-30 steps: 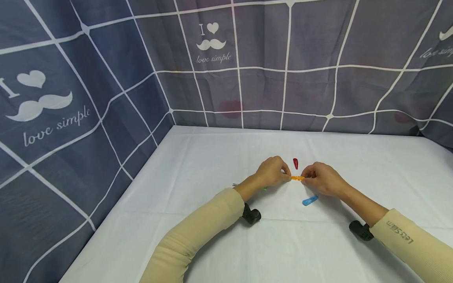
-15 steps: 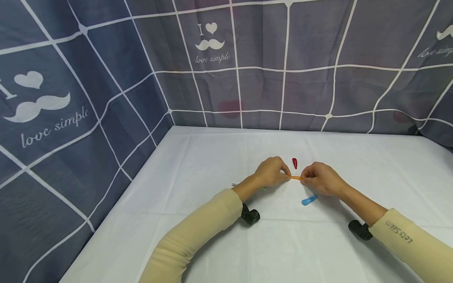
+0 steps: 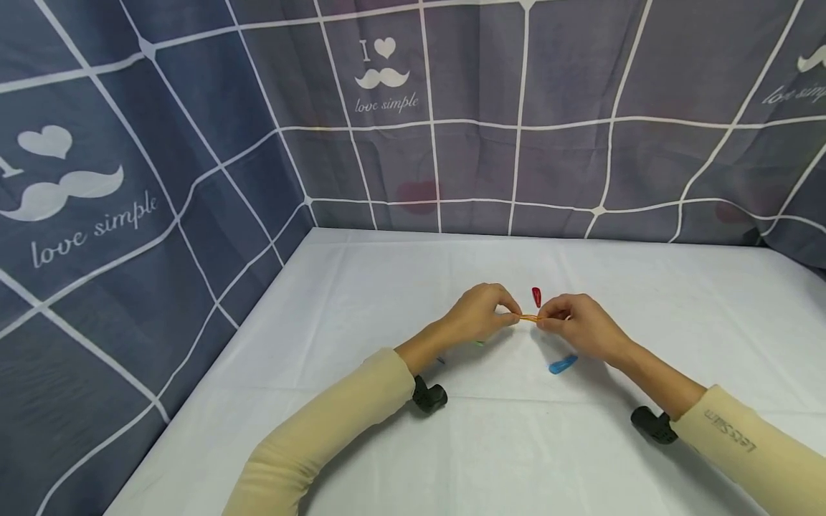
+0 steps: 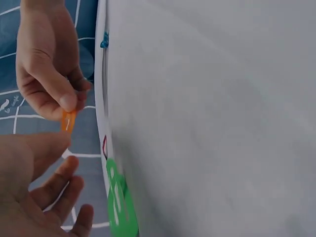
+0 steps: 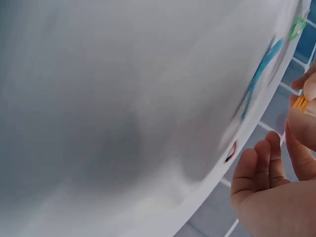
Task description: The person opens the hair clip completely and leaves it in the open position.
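Between my two hands is a small orange snap hair clip [image 3: 529,317], raised off the white table. My left hand [image 3: 482,313] pinches one end between thumb and forefinger, and my right hand [image 3: 584,326] pinches the other. The left wrist view shows the orange clip [image 4: 68,121] bridging both sets of fingertips. Just behind the hands lies a red hair clip [image 3: 537,297]. A blue hair clip [image 3: 563,364] rests in front of my right hand. Beneath my left hand a green hair clip [image 3: 479,343] is mostly hidden; it shows larger in the left wrist view [image 4: 121,202].
The white cloth-covered table [image 3: 387,287] runs back to a dark checked curtain [image 3: 477,165], which also closes off the left side. A small dark piece [image 3: 441,360] peeks out beside my left forearm. Black wrist cameras [image 3: 429,396] hang under both forearms.
Both hands have shifted slightly left and up with the orange clip, and they have come closer together. The red, blue and green clips stay where they were.
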`<state>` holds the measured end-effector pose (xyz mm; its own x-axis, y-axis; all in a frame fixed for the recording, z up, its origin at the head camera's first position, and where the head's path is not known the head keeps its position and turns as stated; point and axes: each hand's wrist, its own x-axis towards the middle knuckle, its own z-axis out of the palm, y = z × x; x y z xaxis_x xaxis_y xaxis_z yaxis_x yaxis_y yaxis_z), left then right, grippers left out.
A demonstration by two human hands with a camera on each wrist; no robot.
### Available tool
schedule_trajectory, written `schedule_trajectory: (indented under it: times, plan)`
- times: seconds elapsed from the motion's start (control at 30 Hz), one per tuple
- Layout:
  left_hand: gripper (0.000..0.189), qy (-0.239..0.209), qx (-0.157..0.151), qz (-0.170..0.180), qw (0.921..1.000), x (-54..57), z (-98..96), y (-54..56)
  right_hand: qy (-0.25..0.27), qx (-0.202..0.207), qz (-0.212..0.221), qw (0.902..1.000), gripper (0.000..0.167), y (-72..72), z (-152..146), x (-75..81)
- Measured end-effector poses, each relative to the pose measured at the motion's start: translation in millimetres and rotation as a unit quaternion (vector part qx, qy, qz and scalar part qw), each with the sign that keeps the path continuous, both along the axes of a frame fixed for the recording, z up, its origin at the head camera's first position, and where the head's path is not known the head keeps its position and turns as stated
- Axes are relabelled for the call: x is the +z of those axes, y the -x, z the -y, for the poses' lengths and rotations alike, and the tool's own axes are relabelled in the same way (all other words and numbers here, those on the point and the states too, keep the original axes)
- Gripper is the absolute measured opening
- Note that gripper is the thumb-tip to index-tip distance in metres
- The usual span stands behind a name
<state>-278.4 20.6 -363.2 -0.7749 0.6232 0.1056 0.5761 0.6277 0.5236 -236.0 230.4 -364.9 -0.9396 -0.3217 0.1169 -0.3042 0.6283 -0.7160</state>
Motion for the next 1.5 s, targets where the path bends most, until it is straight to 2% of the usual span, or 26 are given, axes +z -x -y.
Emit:
schedule_trajectory:
  times: [0.27,0.43,0.57,0.77,0.87,1.0,1.17,1.33,1.5]
  plan:
    - [0.015,-0.031,-0.027,0.019,0.999,6.8,20.9,-6.7,0.059,0.001,0.026,0.9979,0.01,-17.8,19.0,12.7]
    - [0.015,-0.057,-0.05,0.033,0.9966,10.6,36.1,-16.6,0.072,0.008,0.046,0.9963,0.015,-28.6,27.1,15.7]
    - [0.017,-0.067,-0.075,0.04,0.9941,13.0,43.3,-26.5,0.073,0.012,0.044,0.9963,0.018,-37.3,28.6,13.5]
    - [0.019,-0.046,-0.102,0.015,0.9937,15.1,52.8,-41.1,0.091,0.014,0.03,0.9953,0.014,-46.5,31.6,9.9]
    - [0.02,-0.049,-0.113,0.0,0.9924,15.2,56.9,-45.9,0.096,0.017,0.022,0.995,0.013,-49.2,33.7,8.7]
    - [0.019,-0.066,-0.121,-0.002,0.9904,13.2,60.7,-48.4,0.096,0.029,-0.003,0.995,0.01,-51.6,35.7,5.7]
    - [0.016,-0.106,-0.111,0.023,0.9879,6.9,66.3,-48.3,0.095,0.047,-0.035,0.9937,0.009,-53.3,40.4,1.0]
    - [0.013,-0.146,-0.106,0.044,0.9826,5.4,70.6,-46.5,0.089,0.054,-0.049,0.9934,0.008,-55.1,45.8,2.6]
    - [0.012,-0.157,-0.108,0.061,0.9797,5.5,72.3,-45.9,0.084,0.056,-0.053,0.9935,0.008,-56.2,46.9,4.1]
